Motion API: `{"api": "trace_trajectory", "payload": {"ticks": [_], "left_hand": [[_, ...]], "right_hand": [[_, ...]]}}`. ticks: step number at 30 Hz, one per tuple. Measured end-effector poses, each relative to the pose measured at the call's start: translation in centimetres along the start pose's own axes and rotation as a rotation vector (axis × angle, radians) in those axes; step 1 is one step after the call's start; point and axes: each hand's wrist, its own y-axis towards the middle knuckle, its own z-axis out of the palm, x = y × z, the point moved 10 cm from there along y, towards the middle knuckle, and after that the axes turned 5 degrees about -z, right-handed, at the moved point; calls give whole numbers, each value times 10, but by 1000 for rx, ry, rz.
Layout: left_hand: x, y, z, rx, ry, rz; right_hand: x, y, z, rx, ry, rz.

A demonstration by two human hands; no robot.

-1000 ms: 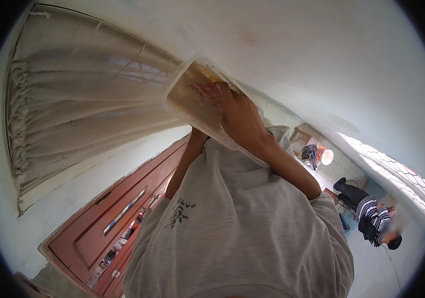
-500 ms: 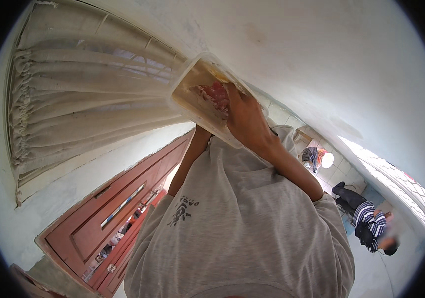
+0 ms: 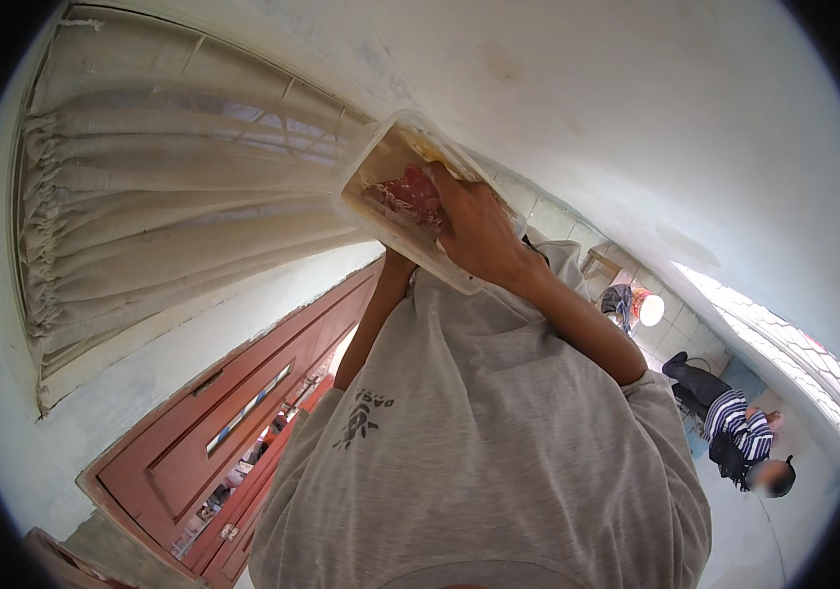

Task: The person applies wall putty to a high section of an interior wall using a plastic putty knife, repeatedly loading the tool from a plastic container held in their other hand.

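A clear rectangular plastic container point(image 3: 356, 224) is held up in front of my chest, tilted. Inside it lies a piece of raw red meat point(image 3: 408, 194) with pale streaks, and yellowish bits show near its far wall. My right hand point(image 3: 479, 228) reaches in over the container's right side, thumb and fingers closed on the meat's right edge. My left hand point(image 3: 398, 267) comes up under the container's near left side and supports it from below; its fingers are hidden behind the container.
To the left is a window with a gathered curtain point(image 3: 184, 196), above a reddish wooden door point(image 3: 184, 461). A pale wall point(image 3: 616, 118) rises ahead. Farther right, beyond a red-and-white bucket point(image 3: 648, 308) on the tiled floor, a person in a striped top point(image 3: 739, 427) sits.
My right hand has shifted a little with the meat, which now lies farther left inside the container. The container stays nearly where it was.
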Motion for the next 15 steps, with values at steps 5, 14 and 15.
{"api": "trace_trajectory", "payload": {"ticks": [5, 14, 15], "left_hand": [[4, 13, -29, 42, -38, 32], [-2, 24, -34, 43, 30, 208], [-25, 15, 0, 7, 232, 316]], "right_hand": [[-17, -3, -1, -14, 101, 112], [-14, -9, -9, -32, 117, 111], [-17, -8, -12, -28, 124, 126]]}}
